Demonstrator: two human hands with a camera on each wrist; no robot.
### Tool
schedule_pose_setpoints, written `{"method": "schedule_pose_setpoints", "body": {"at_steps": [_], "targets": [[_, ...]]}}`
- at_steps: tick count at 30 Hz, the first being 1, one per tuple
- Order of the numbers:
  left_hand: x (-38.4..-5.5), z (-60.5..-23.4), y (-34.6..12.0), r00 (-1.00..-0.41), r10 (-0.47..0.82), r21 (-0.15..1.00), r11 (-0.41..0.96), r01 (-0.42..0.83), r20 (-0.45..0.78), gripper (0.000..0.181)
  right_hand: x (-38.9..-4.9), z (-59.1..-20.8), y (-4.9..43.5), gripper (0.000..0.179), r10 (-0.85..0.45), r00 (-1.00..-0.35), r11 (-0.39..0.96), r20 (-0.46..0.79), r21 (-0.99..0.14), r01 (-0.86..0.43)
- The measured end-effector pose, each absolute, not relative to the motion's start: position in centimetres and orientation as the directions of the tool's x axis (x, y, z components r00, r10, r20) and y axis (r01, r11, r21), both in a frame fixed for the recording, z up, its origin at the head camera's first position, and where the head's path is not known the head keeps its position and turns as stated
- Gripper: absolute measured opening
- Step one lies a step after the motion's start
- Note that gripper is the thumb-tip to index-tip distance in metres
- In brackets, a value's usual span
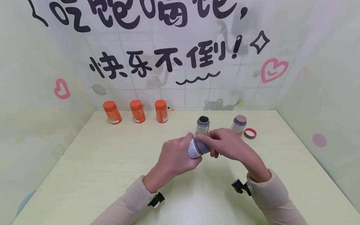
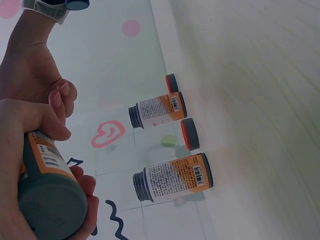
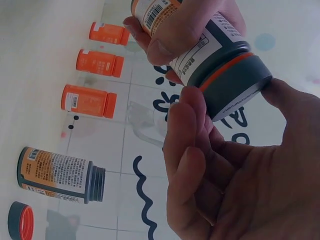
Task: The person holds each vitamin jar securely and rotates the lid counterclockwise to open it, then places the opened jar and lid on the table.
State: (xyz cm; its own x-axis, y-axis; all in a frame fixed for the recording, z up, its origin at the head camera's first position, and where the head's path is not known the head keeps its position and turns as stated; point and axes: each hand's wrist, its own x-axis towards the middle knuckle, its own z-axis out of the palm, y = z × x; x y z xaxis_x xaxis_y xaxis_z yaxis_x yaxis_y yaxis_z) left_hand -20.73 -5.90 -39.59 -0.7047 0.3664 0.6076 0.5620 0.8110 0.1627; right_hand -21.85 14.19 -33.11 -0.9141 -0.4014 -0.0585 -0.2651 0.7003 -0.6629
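Observation:
My left hand (image 1: 175, 156) grips the body of a dark grey pill bottle (image 3: 200, 55) with a white and orange label, held tilted above the table. On its grey cap (image 3: 237, 85), which has a red-orange rim, my right hand (image 1: 229, 143) pinches with thumb and fingertips. The cap sits on the bottle's neck. Just behind the hands stands an uncapped bottle (image 1: 203, 124) of the same kind, its mouth dark. Another uncapped bottle (image 1: 239, 123) is to the right, with a pinkish patterned seal over its mouth. A loose cap (image 1: 250, 133) lies beside it; the left wrist view shows a second loose cap (image 2: 190, 134).
Three orange jars (image 1: 137, 111) with orange lids stand in a row at the table's back left. The pale wooden table (image 1: 112, 168) is bounded by a printed back wall (image 1: 168, 93) and side walls.

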Motion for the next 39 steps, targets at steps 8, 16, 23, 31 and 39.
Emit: {"method": "schedule_pose_setpoints", "body": {"at_steps": [8,16,23,31,39], "targets": [[-20.8,-39.5,-6.0,-0.721,0.366,0.164,0.819,0.550,0.588,0.036,-22.2,-33.2,14.6,0.033,-0.514,-0.856,0.570,-0.049,-0.765,-0.299],[-20.8,-39.6,-6.1,-0.729,0.374,0.175,0.814,0.554,0.573,0.037,-22.1,-33.0,15.5,0.048,-0.618,-0.785,0.513,0.035,-0.739,-0.437],[-20.8,-39.7,-6.1,-0.732,0.381,0.170,0.815,0.554,0.565,0.039,-22.1,-33.0,15.9,0.055,-0.675,-0.732,0.461,0.090,-0.724,-0.514],[-20.7,-39.7,-5.9,-0.732,0.376,0.168,0.818,0.550,0.568,0.038,-22.0,-33.0,14.9,0.045,-0.529,-0.849,0.587,-0.021,-0.731,-0.348],[-20.7,-39.8,-5.8,-0.734,0.380,0.151,0.826,0.544,0.563,0.040,-21.9,-33.3,14.4,0.046,-0.443,-0.892,0.642,-0.088,-0.726,-0.247]]}}
